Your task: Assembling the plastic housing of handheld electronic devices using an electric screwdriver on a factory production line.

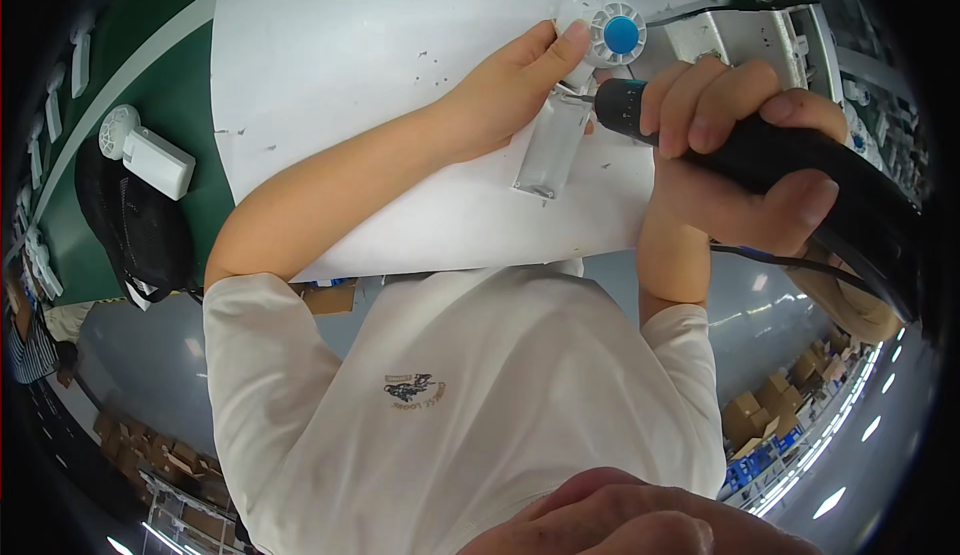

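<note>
A small white handheld fan [545, 155] has a round ribbed head with a blue centre, and its handle points toward me with an open-looking, hollow face. My left hand [510, 85] is closed around it near the neck, thumb on the edge of the head. My right hand [740, 135] grips a black electric screwdriver [760, 155] from above, fingers wrapped over its body. The thin bit reaches left to the top of the fan's handle, by the neck; whether it sits in a screw is too small to tell.
White sheeting [330, 75] covers the green bench [205, 105]. At left, another white fan [150, 150] lies by a black mesh bag [135, 220]. A metal fixture [735, 40] stands at far right, near white parts. A cable [790, 263] trails below the screwdriver.
</note>
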Available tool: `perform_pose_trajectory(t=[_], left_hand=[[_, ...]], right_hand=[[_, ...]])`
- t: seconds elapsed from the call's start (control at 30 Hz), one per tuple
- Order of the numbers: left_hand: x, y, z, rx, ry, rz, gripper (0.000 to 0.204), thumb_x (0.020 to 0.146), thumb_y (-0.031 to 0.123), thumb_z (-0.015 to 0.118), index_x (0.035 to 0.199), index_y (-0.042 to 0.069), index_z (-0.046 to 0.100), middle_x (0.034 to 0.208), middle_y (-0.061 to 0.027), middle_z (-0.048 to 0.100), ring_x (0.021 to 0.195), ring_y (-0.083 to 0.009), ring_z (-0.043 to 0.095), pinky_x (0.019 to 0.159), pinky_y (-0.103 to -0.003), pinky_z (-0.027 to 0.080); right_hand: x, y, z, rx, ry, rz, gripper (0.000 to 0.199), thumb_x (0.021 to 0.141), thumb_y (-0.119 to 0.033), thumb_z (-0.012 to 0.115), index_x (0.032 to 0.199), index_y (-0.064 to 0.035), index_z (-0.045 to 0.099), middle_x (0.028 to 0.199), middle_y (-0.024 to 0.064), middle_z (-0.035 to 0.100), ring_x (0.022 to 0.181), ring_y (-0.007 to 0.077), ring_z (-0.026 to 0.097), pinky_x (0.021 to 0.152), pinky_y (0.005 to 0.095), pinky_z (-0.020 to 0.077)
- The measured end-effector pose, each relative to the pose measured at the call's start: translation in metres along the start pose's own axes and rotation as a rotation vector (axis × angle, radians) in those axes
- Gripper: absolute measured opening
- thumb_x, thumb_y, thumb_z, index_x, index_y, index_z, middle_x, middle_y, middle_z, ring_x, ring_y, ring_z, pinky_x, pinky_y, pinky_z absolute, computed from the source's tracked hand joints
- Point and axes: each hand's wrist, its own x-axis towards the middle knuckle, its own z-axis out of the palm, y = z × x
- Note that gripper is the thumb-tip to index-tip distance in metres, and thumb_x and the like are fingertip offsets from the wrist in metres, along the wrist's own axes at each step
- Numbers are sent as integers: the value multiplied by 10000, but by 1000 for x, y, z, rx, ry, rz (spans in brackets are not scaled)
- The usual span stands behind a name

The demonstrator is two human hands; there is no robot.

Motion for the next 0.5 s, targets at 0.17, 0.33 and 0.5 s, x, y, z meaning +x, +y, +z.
perform_pose_trajectory(t=[0.17, 0.33, 0.5], left_hand=[[0, 0, 0, -7, 9, -5, 441, 1003, 425, 440, 1233, 49, 464, 1077, -75, 590, 867, -117, 570, 785, -273, 519], [1, -3, -1, 12, -5, 23, 432, 1006, 419, 437, 1226, 49, 471, 1071, -72, 593, 857, -112, 569, 764, -260, 510], [3, -8, -4, -12, -15, 43, 427, 1008, 415, 435, 1226, 50, 473, 1064, -70, 596, 851, -109, 567, 751, -253, 504]], right_hand=[[-1, 5, 3, -63, 74, 3, 365, 939, -437, 327, 1073, -125, 463, 659, 64, 478, 462, 159, 438, 415, 313, 396], [-3, 4, 4, -88, 102, 17, 342, 942, -417, 329, 1053, -121, 460, 645, 62, 469, 459, 157, 434, 412, 306, 390], [-4, 3, 5, -119, 84, 8, 338, 942, -417, 333, 1040, -119, 458, 630, 59, 459, 452, 154, 424, 411, 304, 384]])
